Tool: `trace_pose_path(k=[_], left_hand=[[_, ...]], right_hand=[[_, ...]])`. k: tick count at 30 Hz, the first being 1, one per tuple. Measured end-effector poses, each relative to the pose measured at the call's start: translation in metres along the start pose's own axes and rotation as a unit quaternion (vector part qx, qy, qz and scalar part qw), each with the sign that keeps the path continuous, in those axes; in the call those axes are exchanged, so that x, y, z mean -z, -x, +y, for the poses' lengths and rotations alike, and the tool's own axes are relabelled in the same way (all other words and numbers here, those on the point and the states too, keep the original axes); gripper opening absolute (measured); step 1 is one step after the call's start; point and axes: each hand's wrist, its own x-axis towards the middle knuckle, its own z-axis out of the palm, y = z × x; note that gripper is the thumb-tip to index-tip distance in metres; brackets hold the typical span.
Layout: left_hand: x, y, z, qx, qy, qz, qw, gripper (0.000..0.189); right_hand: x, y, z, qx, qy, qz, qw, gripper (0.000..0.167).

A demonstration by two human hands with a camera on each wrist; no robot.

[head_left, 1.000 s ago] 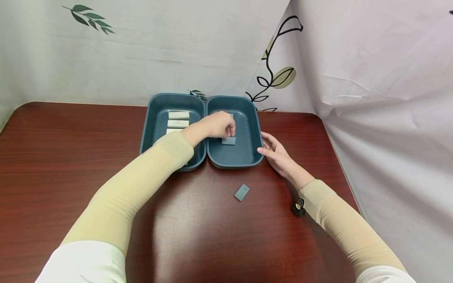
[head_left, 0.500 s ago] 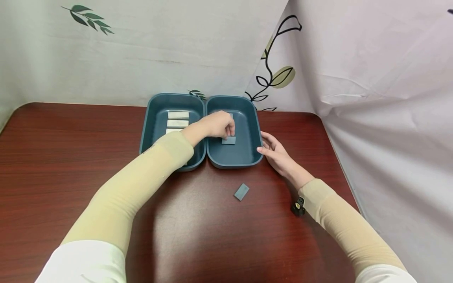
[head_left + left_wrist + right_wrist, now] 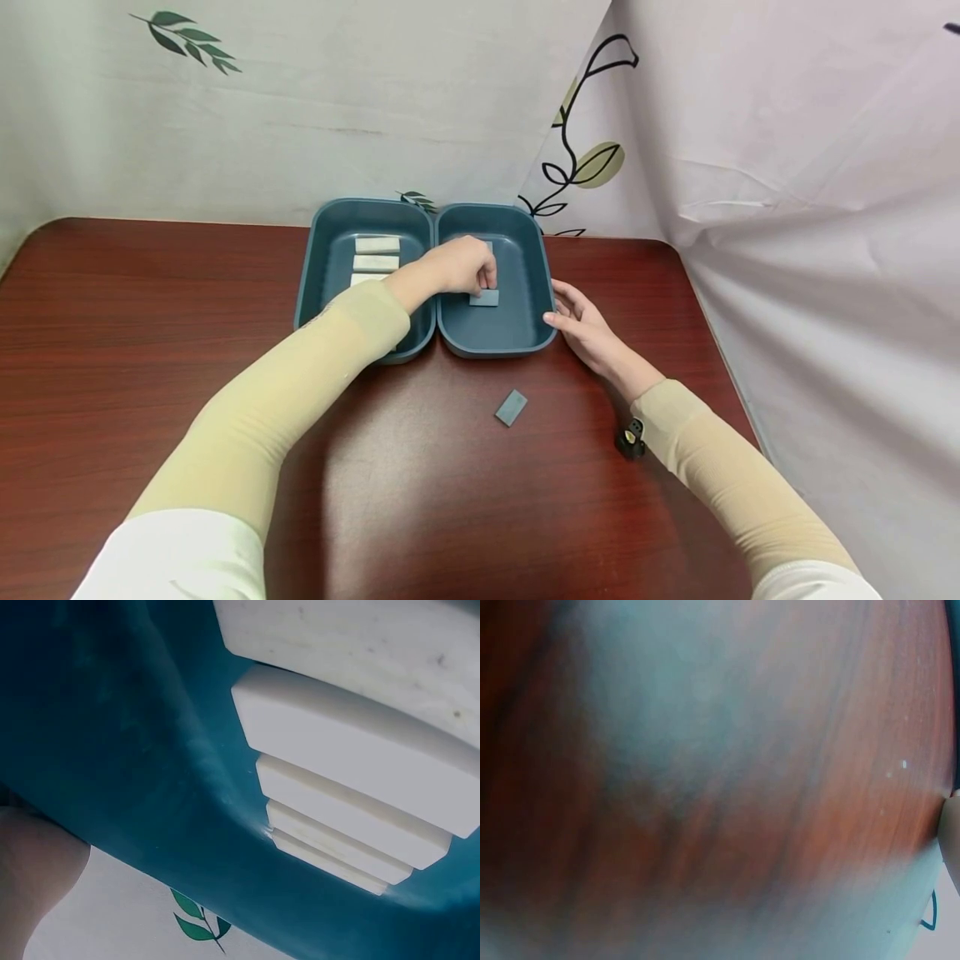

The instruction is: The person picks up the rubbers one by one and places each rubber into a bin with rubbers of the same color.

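My left hand (image 3: 467,262) reaches across into the right-hand blue tray (image 3: 517,337), its curled fingertips pinching a small grey-blue rectangular tile (image 3: 487,298) low over the tray's floor. Behind the fingers, another grey-blue tile (image 3: 489,246) is mostly hidden. With the thumb on the rim and fingers along the outer wall, my right hand (image 3: 585,325) holds the same tray at its right side. On the table in front lies a loose grey-blue tile (image 3: 512,408), set at a slant. The right wrist view shows mostly blurred tabletop.
Side by side with that tray stands a left-hand blue tray (image 3: 322,242). It holds a row of white rectangular blocks (image 3: 352,742), several of them visible in the left wrist view; my left forearm covers part of it. A white patterned curtain (image 3: 300,108) hangs behind the dark red table (image 3: 150,317).
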Motion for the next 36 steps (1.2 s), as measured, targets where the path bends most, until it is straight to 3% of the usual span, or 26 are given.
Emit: trace_pose_path(k=[36], left_hand=[[-0.0047, -0.0029, -0.002, 0.0, -0.023, 0.018, 0.9996, 0.018]], right_hand=[[-0.0002, -0.0001, 0.0004, 0.003, -0.007, 0.002, 1.0, 0.067]])
